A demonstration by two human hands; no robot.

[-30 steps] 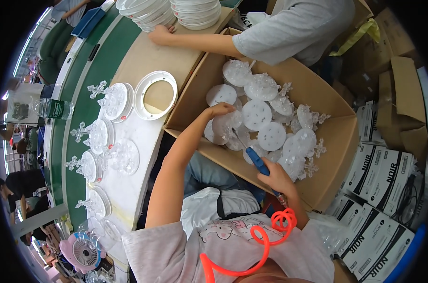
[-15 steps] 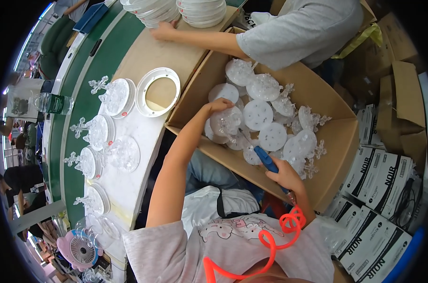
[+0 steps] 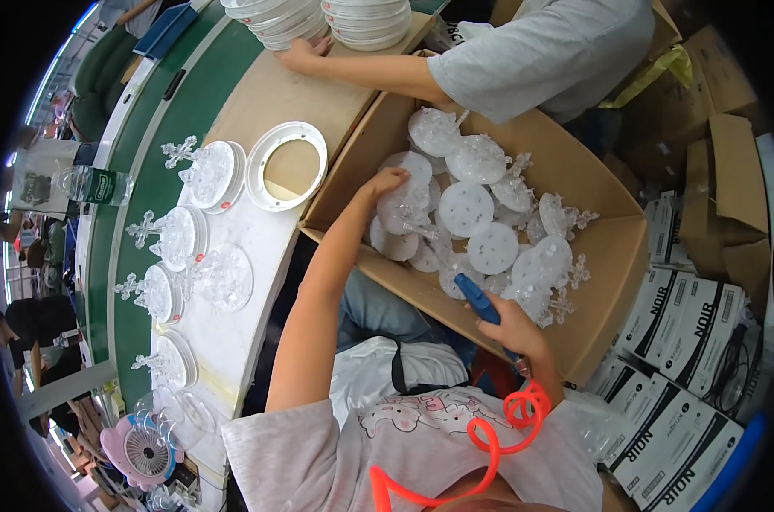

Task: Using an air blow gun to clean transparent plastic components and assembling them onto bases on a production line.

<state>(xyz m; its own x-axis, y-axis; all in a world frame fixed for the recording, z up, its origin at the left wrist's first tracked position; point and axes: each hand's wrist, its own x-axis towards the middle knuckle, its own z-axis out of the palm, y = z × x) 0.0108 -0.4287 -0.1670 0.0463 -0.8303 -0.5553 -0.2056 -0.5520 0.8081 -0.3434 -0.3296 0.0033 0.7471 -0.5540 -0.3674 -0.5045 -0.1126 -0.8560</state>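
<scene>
Left hand [image 3: 385,183]: reaches into the box [image 3: 613,256], fingers curled down onto a clear disc [image 3: 404,209] at the near-left of the heap; it touches the disc, but whether it has closed on it I cannot tell.
Right hand [image 3: 511,324]: clenched around a blue tool [image 3: 481,300], held over the near edge of the box; the tool's tip points toward the heap.
Discs [image 3: 481,213]: a pile of clear and white round plastic pieces, some with holes in the face, some with spiky crystal-like ends, filling the middle of the box.
Box: open brown cardboard, flaps spread, standing just beside the counter [image 3: 233,341] on the person's right.
Ring [image 3: 286,164]: white, flat, lying on the counter near the box's left flap.
Counter row [image 3: 178,239]: clear ornaments set on white discs, lined along the counter's curve beside a green belt [image 3: 139,188].
Orange cord [image 3: 506,427]: coiled, running from the right wrist down across the person's shirt.
Other person [image 3: 566,51]: grey sleeve at the far side of the box, one hand [image 3: 300,56] resting by stacks of white plates [image 3: 319,19].
Bottle [image 3: 93,183]: lying at the far left, beyond the belt.
Cartons [image 3: 686,375]: white printed packs stacked at the right, beside the box.
Pink fan [image 3: 144,448]: at the counter's near end.
</scene>
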